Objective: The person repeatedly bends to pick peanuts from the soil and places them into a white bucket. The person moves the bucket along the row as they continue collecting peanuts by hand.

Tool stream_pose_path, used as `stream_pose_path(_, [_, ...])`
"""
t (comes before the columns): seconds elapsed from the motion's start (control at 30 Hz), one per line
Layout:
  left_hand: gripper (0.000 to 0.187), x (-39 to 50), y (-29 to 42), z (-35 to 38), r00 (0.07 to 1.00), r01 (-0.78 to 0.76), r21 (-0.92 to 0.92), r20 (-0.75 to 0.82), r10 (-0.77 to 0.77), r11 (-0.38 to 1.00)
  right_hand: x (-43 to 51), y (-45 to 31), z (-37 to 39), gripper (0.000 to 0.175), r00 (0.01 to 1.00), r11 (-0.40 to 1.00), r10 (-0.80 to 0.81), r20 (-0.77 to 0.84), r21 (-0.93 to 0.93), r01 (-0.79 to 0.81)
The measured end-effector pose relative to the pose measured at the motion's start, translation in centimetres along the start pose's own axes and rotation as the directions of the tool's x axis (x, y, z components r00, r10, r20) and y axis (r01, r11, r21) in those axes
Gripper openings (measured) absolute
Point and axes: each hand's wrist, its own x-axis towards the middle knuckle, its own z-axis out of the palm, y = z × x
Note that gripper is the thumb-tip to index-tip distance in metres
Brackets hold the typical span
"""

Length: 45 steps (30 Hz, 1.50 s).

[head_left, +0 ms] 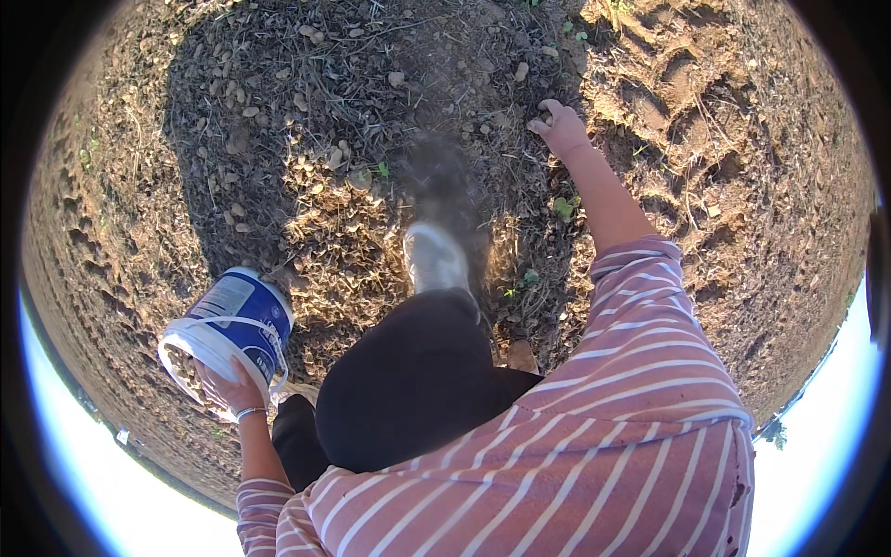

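My left hand [233, 386] grips the rim of a white and blue plastic bucket [240, 306] at the lower left, its fingers reaching inside. The bucket is tilted, with its white handle hanging across the side, and tan peanut pods [182, 365] show in its mouth. Out ahead on the right, my right hand [562, 132] is low over the soil, thumb and fingers curled around a small tan thing that looks like a peanut pod. Loose peanut pods [336, 159] lie scattered on the ground before me, many in the shade at upper left.
Dry soil [445, 83] with straw and plant scraps spreads all around. My shoe [435, 257], somewhat blurred, stands in the middle below a dark trouser leg [418, 376]. Small green weeds [565, 207] grow near my right forearm. Rougher, furrowed earth [682, 111] lies at upper right.
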Motion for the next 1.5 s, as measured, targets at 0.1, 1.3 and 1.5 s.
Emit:
stream_pose_path(0.1, [0.062, 0.1, -0.1, 0.1, 1.0, 0.007, -0.016, 0.025, -0.006, 1.0, -0.2, 1.0, 1.0, 0.049, 0.998, 0.999, -0.036, -0.049, -0.039, 0.034])
stream_pose_path(1.3, [0.03, 4.8, 19.0, -4.0, 0.765, 0.48, -0.833, 0.551, 0.332, 0.276, -2.0, -2.1, 2.3, 0.035, 0.964, 0.609, 0.239, 0.116, 0.756, -0.242])
stream_pose_path(1.5, [0.041, 6.6, 23.9, -2.2, 0.325, 0.946, -0.247, 0.753, 0.573, -0.212, -12.6, -17.0, -1.5, 0.03, 0.895, 0.644, -0.427, 0.134, 0.739, 0.197])
